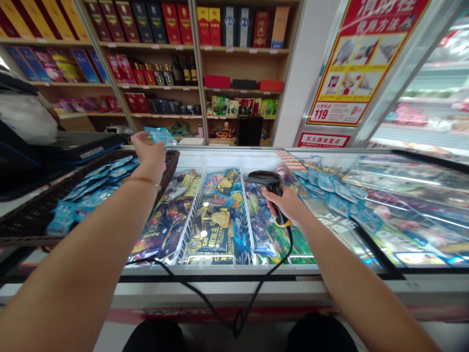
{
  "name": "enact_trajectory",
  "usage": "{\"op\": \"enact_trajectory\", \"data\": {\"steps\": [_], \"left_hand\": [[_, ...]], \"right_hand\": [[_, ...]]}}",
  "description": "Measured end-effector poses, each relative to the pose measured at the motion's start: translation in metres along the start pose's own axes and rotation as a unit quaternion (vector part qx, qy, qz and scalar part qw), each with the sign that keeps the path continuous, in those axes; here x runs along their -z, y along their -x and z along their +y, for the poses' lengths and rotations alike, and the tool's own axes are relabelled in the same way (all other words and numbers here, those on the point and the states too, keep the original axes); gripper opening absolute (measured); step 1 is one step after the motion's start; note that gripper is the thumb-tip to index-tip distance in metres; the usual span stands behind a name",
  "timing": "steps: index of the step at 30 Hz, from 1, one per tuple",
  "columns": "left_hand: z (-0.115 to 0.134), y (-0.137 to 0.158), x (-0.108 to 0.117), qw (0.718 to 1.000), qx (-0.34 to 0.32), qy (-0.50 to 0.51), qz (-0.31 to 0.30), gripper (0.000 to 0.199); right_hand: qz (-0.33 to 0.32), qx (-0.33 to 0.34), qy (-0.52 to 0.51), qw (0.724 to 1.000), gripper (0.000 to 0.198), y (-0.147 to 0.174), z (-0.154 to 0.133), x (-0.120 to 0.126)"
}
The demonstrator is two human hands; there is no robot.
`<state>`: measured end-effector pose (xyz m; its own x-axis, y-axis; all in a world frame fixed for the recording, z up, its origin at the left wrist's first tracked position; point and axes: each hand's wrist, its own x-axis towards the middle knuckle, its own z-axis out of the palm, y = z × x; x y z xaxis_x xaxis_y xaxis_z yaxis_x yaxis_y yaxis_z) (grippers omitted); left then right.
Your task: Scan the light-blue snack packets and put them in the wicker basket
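My left hand [149,150] grips a small blue snack packet [161,136] above the far end of a dark wicker basket [22,222]. Similar blue packets [93,188] lie heaped inside that basket. In my right hand [280,201] is a black barcode scanner [269,182], its head turned to the left, held over the freezer's glass top. From its handle a black cable [256,293] loops down past the freezer's front edge. A second pile of blue packets [333,188] rests on the glass to the right of my right hand.
Under the glass, the chest freezer [234,278] holds colourful bags [216,230] split by white wire dividers [190,215]. Shelves [154,46] with boxes and bottles stand behind. Dark equipment [80,144] sits at left; a red-and-yellow poster [351,68] hangs at right.
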<state>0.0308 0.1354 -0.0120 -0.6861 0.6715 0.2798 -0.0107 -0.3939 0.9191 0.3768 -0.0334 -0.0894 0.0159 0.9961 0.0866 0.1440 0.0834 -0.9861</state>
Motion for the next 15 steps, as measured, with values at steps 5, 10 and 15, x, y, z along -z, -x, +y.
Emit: {"op": "enact_trajectory", "data": {"steps": [5,10,15], "left_hand": [[0.011,0.071,-0.056,0.973,0.157,0.084,-0.145,0.026],[-0.044,0.141,-0.073,0.949,0.255,0.117,-0.146,0.020],[-0.090,0.172,-0.064,0.951,0.245,0.101,-0.159,0.009]], "right_hand": [[0.002,-0.002,-0.020,1.000,0.039,-0.002,0.004,0.002],[0.001,0.001,-0.016,1.000,0.039,-0.002,0.004,0.004],[0.010,0.009,-0.017,1.000,0.039,-0.001,0.004,0.001]]}}
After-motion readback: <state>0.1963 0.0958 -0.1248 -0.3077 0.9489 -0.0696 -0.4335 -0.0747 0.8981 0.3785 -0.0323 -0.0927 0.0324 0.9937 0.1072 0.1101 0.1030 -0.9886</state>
